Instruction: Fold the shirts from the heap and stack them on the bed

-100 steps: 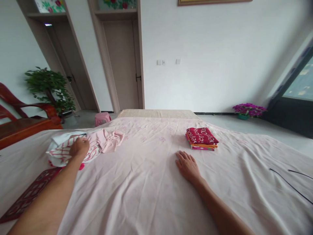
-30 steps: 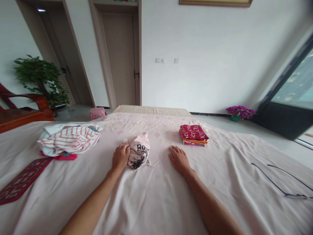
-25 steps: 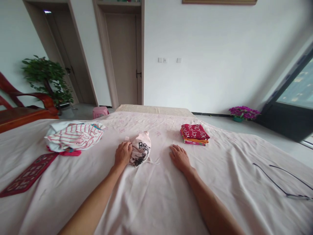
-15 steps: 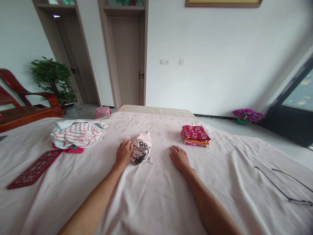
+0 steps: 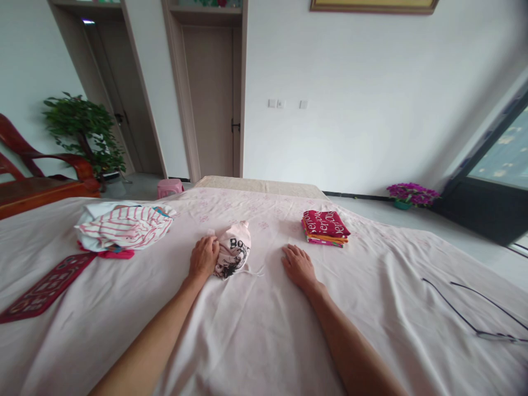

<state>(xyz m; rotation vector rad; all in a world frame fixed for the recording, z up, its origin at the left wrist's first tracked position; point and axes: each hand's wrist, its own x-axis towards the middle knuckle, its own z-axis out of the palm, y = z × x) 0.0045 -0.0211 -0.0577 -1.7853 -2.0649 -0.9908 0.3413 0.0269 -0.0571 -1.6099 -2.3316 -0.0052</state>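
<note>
A crumpled pale pink garment (image 5: 235, 247) with black lettering and a dark print lies bunched on the bed cover, a thin white string trailing from its right side. My left hand (image 5: 204, 257) rests palm down against its left edge, fingers slightly bent and touching the cloth without a visible grip. To the right, my right hand (image 5: 299, 265) lies flat on the cover, fingers spread and holding nothing. Just beyond it sits a neat stack of folded clothes (image 5: 325, 224), dark red with white lettering on top, orange and pink layers below.
At left lies a heap of loose clothes (image 5: 126, 226), striped red and white on top, beside a dark red patterned strip (image 5: 47, 289). Eyeglasses (image 5: 489, 334) rest at right on the pale floral cover (image 5: 256, 341). Beyond stand a pink stool (image 5: 170, 188) and a wooden chair (image 5: 53, 176).
The whole view has shifted slightly, so everything sits a little further left. Both hands and the clothes keep their places on the cover.
</note>
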